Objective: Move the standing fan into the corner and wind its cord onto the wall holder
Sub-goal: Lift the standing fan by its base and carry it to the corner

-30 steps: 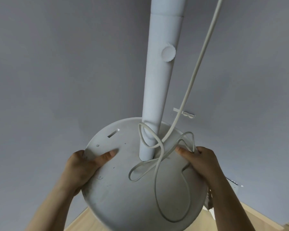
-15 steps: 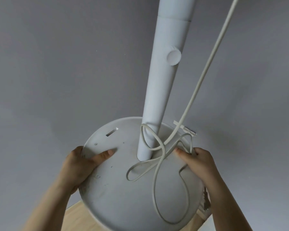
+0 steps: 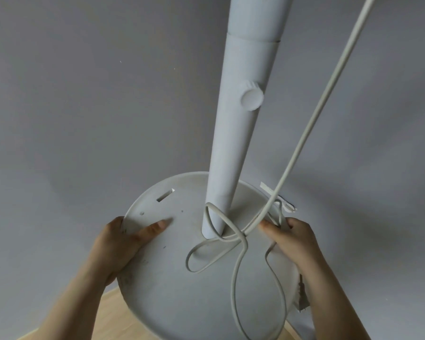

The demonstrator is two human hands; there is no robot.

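The white standing fan shows only its round base [image 3: 172, 285] and its pole [image 3: 241, 119], which carries a round knob [image 3: 252, 98]. My left hand [image 3: 118, 246] grips the base's left rim, thumb on top. My right hand [image 3: 297, 241] grips the right rim, pinning a loop of the white cord [image 3: 236, 271] under its fingers. The cord lies in loose loops on the base, and one strand [image 3: 329, 87] rises steeply to the upper right out of view. The fan head and any wall holder are out of sight.
Grey walls [image 3: 84, 106] fill the view behind the fan. A strip of light wooden floor [image 3: 113, 317] shows below the base. A small white fitting [image 3: 284, 202] sits on the wall just behind the base's right rim.
The fan base has stayed in both hands while the view tipped; the pole's knob now sits further right and the floor strip shows only at the lower left.
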